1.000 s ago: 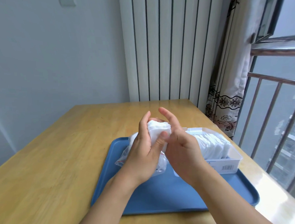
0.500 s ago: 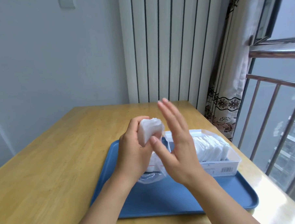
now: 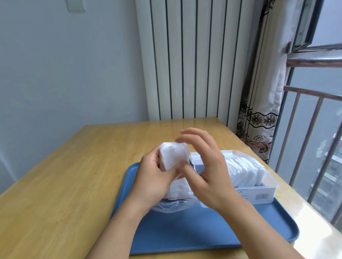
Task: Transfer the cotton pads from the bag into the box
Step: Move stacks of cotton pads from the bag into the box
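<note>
Flat blue plastic tray [image 3: 190,232] on the pale wooden table [image 3: 51,193]; on it a crumpled clear plastic zip bag [image 3: 170,204], sagging beneath the hands; left hand [image 3: 152,179] wrapped around a stack of white cotton pads [image 3: 173,156], raised above the bag; right hand [image 3: 209,170] just beside the stack, fingers loose and spread, thumb close to the pads, contact unclear. Behind the right hand, a clear rectangular plastic box [image 3: 267,191] sits on the tray, holding a row of upright white pads [image 3: 244,171]; farther off, a white ribbed radiator [image 3: 192,54] and patterned curtain [image 3: 263,105].
</note>
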Action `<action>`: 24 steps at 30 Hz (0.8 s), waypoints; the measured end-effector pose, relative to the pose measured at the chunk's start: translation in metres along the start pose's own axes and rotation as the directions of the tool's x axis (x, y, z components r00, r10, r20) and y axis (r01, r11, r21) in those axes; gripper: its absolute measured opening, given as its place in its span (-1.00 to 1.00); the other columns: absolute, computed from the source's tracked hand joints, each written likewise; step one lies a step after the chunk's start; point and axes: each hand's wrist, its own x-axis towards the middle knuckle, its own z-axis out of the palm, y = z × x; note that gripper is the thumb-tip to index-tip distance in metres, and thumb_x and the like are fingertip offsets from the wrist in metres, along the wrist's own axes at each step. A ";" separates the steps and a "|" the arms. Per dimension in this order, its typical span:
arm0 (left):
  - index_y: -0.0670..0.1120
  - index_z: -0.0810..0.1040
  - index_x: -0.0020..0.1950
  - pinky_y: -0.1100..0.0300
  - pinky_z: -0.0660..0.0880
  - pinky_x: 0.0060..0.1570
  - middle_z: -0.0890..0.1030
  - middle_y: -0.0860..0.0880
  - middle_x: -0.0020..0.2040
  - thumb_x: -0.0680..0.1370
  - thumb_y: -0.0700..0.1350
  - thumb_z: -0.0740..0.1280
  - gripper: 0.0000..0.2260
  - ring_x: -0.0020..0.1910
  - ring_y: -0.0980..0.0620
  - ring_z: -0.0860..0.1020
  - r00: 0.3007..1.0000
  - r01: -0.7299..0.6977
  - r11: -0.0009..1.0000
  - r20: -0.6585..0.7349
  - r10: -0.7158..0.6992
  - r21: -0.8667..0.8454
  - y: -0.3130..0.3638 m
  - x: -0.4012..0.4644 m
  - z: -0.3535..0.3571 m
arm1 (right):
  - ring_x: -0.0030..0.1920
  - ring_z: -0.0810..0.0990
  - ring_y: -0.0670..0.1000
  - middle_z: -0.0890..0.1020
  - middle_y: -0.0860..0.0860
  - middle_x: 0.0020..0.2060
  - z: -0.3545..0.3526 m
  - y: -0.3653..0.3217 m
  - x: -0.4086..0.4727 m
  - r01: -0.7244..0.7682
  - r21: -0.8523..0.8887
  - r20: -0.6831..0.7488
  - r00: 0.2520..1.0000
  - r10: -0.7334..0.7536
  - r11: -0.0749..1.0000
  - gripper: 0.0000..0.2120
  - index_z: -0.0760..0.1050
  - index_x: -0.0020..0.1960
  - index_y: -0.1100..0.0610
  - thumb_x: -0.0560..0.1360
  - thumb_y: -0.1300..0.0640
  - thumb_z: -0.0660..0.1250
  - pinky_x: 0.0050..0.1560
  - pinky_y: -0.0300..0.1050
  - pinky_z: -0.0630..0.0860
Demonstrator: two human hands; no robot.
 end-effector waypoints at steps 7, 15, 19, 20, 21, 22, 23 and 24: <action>-0.14 0.63 0.10 0.29 0.58 -0.20 0.71 -0.09 -0.11 0.50 -0.37 0.46 -0.77 -0.18 0.09 0.66 1.000 0.001 1.000 0.006 -0.001 -0.017 0.001 0.001 -0.003 | 0.30 0.48 0.02 0.55 -0.02 0.18 -0.003 0.005 0.000 -0.009 -0.026 -0.003 1.000 0.009 1.000 -0.72 0.62 0.04 0.06 0.39 0.33 0.47 0.23 -0.27 0.39; -0.08 0.65 0.06 0.22 0.59 -0.16 0.71 -0.01 -0.13 0.45 -0.35 0.51 -0.73 -0.17 0.08 0.64 0.997 -0.041 0.998 0.063 0.037 0.053 -0.002 0.001 -0.004 | 0.27 0.50 0.00 0.57 -0.03 0.13 -0.005 0.006 0.003 -0.041 0.022 0.025 0.999 0.041 0.999 -0.79 0.55 -0.05 0.09 0.37 0.23 0.51 0.19 -0.21 0.43; -0.10 0.64 0.12 0.07 0.56 -0.09 0.66 -0.06 -0.09 0.44 -0.26 0.33 -0.72 -0.11 -0.01 0.59 0.985 -0.029 0.999 0.171 0.032 -0.015 0.002 0.000 -0.010 | 0.25 0.53 0.00 0.58 -0.04 0.14 -0.009 0.011 0.004 -0.076 0.017 0.068 0.995 0.075 0.997 -0.82 0.59 -0.03 0.10 0.40 0.12 0.51 0.16 -0.20 0.45; -0.13 0.63 0.16 0.05 0.56 -0.06 0.66 -0.11 -0.04 0.44 -0.24 0.26 -0.67 -0.06 -0.05 0.59 0.981 0.016 0.995 0.192 0.003 -0.097 0.003 0.000 -0.012 | 0.23 0.54 0.00 0.58 -0.05 0.14 -0.010 0.013 0.005 -0.095 0.022 0.079 0.993 0.093 0.995 -0.83 0.60 -0.03 0.09 0.42 0.09 0.50 0.15 -0.19 0.46; -0.14 0.64 0.20 0.03 0.58 -0.03 0.68 -0.14 0.01 0.45 -0.20 0.21 -0.63 -0.02 -0.07 0.60 0.980 0.066 0.984 0.198 -0.032 -0.166 0.004 0.000 -0.013 | 0.20 0.55 0.00 0.58 -0.06 0.14 -0.011 0.013 0.005 -0.121 0.039 0.087 0.989 0.117 0.992 -0.86 0.62 -0.05 0.08 0.44 0.07 0.49 0.14 -0.19 0.46; -0.13 0.65 0.21 -0.01 0.60 -0.01 0.69 -0.18 0.07 0.48 -0.14 0.20 -0.63 0.01 -0.07 0.61 0.980 0.103 0.972 0.189 -0.063 -0.209 0.005 0.001 -0.013 | 0.16 0.56 0.00 0.57 -0.06 0.13 -0.012 0.013 0.005 -0.153 0.070 0.097 0.984 0.146 0.986 -0.88 0.63 -0.07 0.07 0.45 0.06 0.48 0.12 -0.20 0.47; -0.12 0.66 0.20 -0.05 0.61 0.01 0.69 -0.22 0.10 0.52 -0.07 0.21 -0.64 0.03 -0.07 0.62 0.981 0.130 0.964 0.168 -0.093 -0.230 0.006 0.001 -0.012 | 0.13 0.57 -0.01 0.57 -0.08 0.12 -0.012 0.013 0.005 -0.187 0.108 0.112 0.978 0.175 0.976 -0.90 0.64 -0.09 0.07 0.45 0.05 0.47 0.08 -0.22 0.47; -0.12 0.68 0.19 -0.07 0.62 0.02 0.68 -0.25 0.13 0.55 -0.01 0.23 -0.65 0.03 -0.08 0.63 0.982 0.155 0.959 0.142 -0.123 -0.239 0.007 0.001 -0.010 | 0.10 0.58 -0.03 0.58 -0.09 0.11 -0.012 0.013 0.006 -0.218 0.147 0.130 0.971 0.200 0.965 -0.92 0.65 -0.10 0.06 0.45 0.05 0.47 0.06 -0.24 0.47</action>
